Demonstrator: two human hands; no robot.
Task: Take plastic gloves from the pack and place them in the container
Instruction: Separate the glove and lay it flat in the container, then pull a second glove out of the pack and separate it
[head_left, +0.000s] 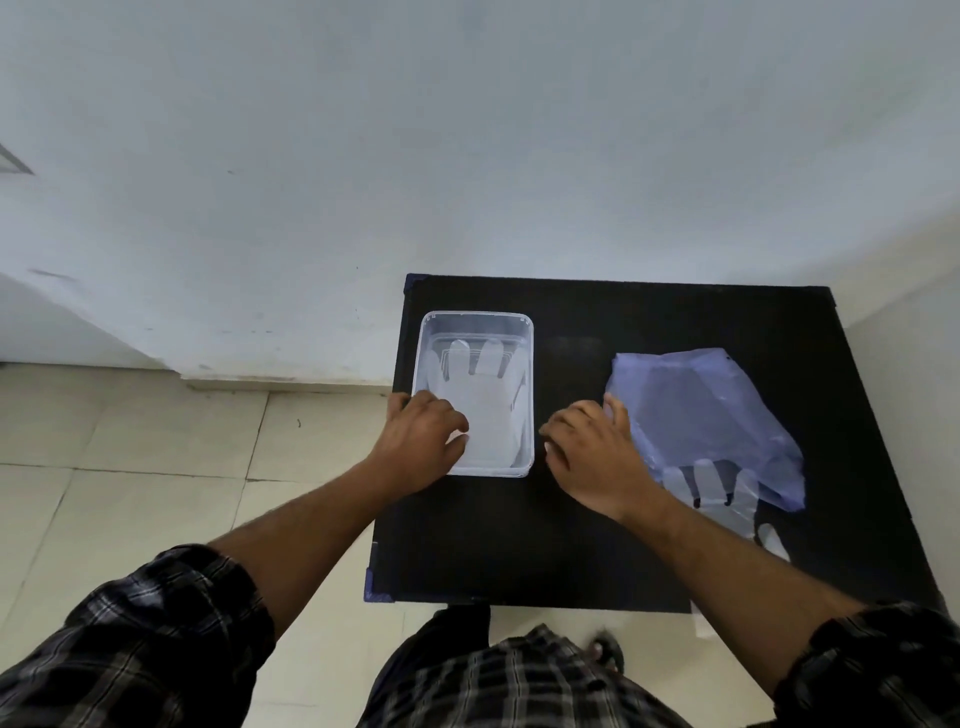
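A clear rectangular container stands on the left part of a black table. Translucent plastic gloves lie flat inside it, fingers pointing away from me. My left hand rests on the container's near left corner, fingers bent onto the glove cuff. A bluish plastic pack lies on the right, with more gloves sticking out of its near end. My right hand hovers between container and pack, fingers spread, fingertips touching the pack's left edge, holding nothing.
The black table stands against a white wall, with tiled floor to the left. A strip of table separates container and pack. My checked sleeves and shirt fill the bottom of the view.
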